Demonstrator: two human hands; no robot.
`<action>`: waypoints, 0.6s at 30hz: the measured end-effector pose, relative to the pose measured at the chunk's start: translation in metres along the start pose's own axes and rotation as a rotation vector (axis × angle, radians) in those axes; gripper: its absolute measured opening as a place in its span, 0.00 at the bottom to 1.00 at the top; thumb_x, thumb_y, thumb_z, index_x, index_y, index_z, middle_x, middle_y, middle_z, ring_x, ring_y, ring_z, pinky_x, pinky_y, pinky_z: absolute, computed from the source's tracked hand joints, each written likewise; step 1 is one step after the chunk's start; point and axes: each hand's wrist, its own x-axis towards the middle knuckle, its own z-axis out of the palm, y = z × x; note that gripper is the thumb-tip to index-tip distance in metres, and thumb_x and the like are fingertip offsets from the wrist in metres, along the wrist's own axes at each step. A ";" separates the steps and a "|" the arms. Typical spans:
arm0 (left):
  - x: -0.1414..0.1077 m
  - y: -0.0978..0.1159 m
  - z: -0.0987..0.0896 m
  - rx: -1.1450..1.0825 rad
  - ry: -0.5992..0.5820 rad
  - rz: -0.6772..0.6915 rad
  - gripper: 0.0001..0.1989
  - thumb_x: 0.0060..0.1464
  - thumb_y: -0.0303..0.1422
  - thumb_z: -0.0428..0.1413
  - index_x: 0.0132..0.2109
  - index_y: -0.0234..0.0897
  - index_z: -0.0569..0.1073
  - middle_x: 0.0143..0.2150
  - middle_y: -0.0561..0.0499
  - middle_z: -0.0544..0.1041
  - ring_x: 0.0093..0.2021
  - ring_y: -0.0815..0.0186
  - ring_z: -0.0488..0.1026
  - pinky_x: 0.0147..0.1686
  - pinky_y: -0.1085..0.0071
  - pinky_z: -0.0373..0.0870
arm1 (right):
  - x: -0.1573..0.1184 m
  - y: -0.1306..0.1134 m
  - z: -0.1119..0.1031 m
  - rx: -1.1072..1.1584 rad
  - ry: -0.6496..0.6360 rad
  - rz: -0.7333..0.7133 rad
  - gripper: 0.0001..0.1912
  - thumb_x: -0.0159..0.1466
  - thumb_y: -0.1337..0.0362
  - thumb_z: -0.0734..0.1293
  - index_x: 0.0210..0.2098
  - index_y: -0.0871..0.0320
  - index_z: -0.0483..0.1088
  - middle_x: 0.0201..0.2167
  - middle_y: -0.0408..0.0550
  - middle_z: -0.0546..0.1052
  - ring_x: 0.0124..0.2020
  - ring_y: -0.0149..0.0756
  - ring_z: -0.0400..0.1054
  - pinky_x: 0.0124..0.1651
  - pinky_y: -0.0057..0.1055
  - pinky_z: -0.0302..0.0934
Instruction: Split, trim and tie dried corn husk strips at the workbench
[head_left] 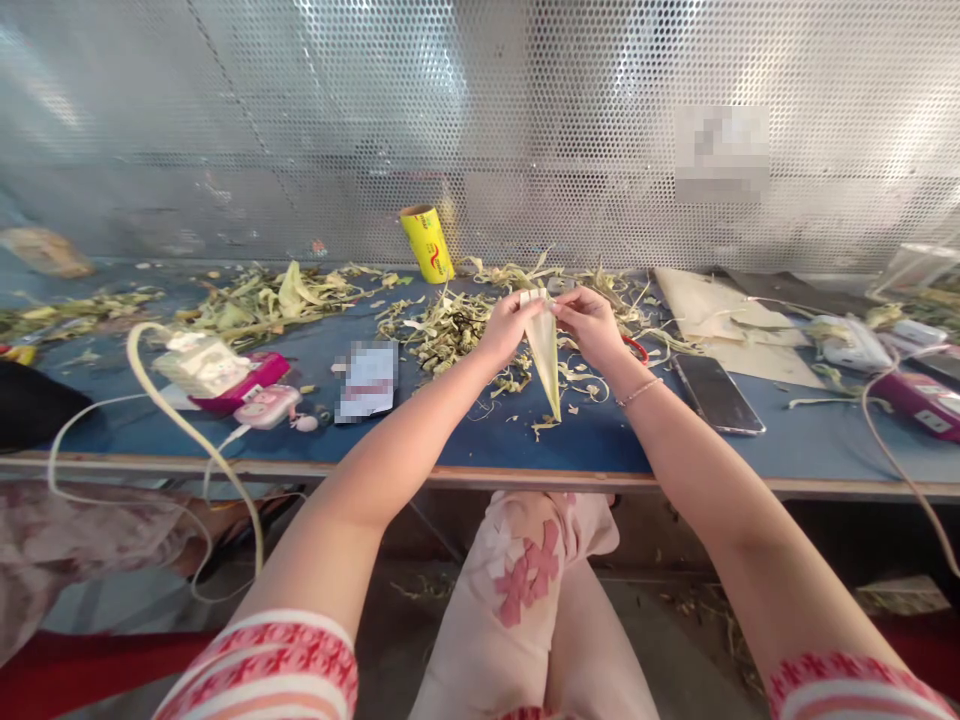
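Above the blue table my left hand (510, 325) and my right hand (590, 322) meet at the top of a long pale-green leaf (544, 362), husk-like and tapering to a point. My left fingers pinch its broad upper edge from the left. On the right, the thumb and fingertips of my right hand grip the same edge. The leaf's pointed end hangs down toward the table. Small pale pieces show at its top, too small to name. Behind and below my hands lies a heap of yellow-green plant scraps (450, 330). A red ring-shaped item (636, 348) is partly hidden behind my right wrist.
A yellow tube (427, 245) stands tilted near the perforated metal wall (525, 120). A phone (718, 394) lies right, a blurred card (367, 382) left. Cables hang over the table's front edge (525, 478). More leaves (292, 295) and cardboard sheets (724, 310) flank the heap.
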 end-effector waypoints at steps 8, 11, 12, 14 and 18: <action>0.003 0.006 0.002 -0.104 0.093 -0.075 0.08 0.52 0.34 0.58 0.30 0.35 0.71 0.23 0.53 0.69 0.23 0.71 0.66 0.26 0.72 0.62 | 0.000 -0.006 -0.004 0.059 -0.135 -0.044 0.17 0.46 0.55 0.77 0.26 0.55 0.69 0.33 0.41 0.74 0.35 0.29 0.68 0.39 0.29 0.66; 0.007 0.000 -0.004 0.044 0.116 0.008 0.07 0.52 0.35 0.58 0.32 0.35 0.72 0.25 0.52 0.71 0.25 0.70 0.67 0.27 0.72 0.62 | 0.000 -0.006 -0.004 0.029 -0.123 -0.037 0.18 0.46 0.53 0.76 0.28 0.55 0.68 0.32 0.41 0.73 0.33 0.28 0.67 0.37 0.28 0.65; 0.008 -0.002 -0.006 0.111 0.128 0.044 0.06 0.52 0.34 0.58 0.33 0.35 0.73 0.26 0.52 0.71 0.26 0.70 0.67 0.28 0.72 0.62 | 0.001 -0.006 -0.003 0.011 -0.111 -0.028 0.19 0.46 0.52 0.76 0.29 0.54 0.67 0.31 0.40 0.72 0.32 0.27 0.66 0.36 0.28 0.65; 0.008 -0.002 -0.008 0.242 0.156 0.101 0.04 0.51 0.32 0.57 0.33 0.34 0.73 0.27 0.52 0.72 0.28 0.69 0.67 0.30 0.72 0.62 | 0.001 -0.005 -0.002 -0.043 -0.089 -0.006 0.21 0.46 0.52 0.76 0.32 0.54 0.66 0.30 0.40 0.71 0.30 0.26 0.65 0.33 0.27 0.63; 0.004 0.004 -0.007 0.413 0.152 0.178 0.02 0.52 0.29 0.56 0.32 0.34 0.72 0.26 0.52 0.71 0.28 0.68 0.67 0.32 0.71 0.62 | 0.002 -0.004 0.002 -0.255 -0.060 -0.032 0.22 0.45 0.53 0.76 0.30 0.56 0.65 0.25 0.39 0.68 0.26 0.26 0.61 0.29 0.27 0.59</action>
